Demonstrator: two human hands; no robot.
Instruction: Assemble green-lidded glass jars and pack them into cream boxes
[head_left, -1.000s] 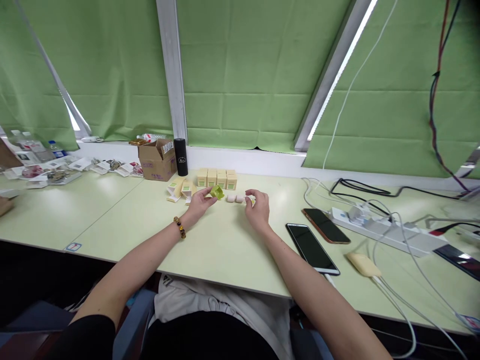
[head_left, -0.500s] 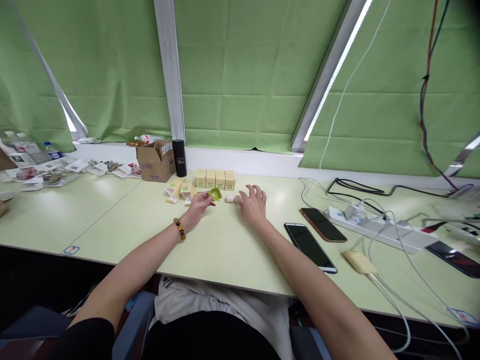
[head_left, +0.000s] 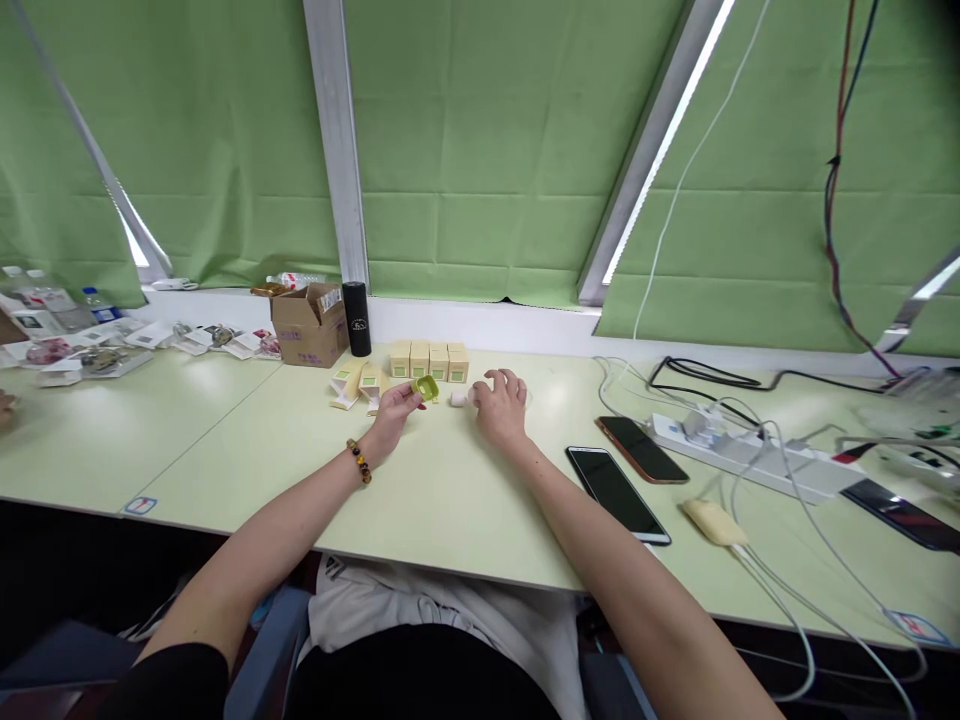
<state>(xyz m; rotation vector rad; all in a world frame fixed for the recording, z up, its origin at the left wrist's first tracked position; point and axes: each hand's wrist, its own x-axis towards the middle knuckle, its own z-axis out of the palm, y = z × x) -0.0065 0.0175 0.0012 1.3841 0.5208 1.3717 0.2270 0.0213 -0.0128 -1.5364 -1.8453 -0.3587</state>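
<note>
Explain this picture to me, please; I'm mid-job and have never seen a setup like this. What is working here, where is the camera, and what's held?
There is no machine here: a person is working with two bare hands. The view comes from a camera worn on the head, looking forward and down, so the person's left is also your left.

The left hand holds a small, hollow green piece. The right hand is beside a pale piece; its fingers hide whether it grips anything.

On the table, small boxes stand in a row behind the hands. Farther left are a carton and a black cylinder. To the right lie phones and a power strip.
</note>
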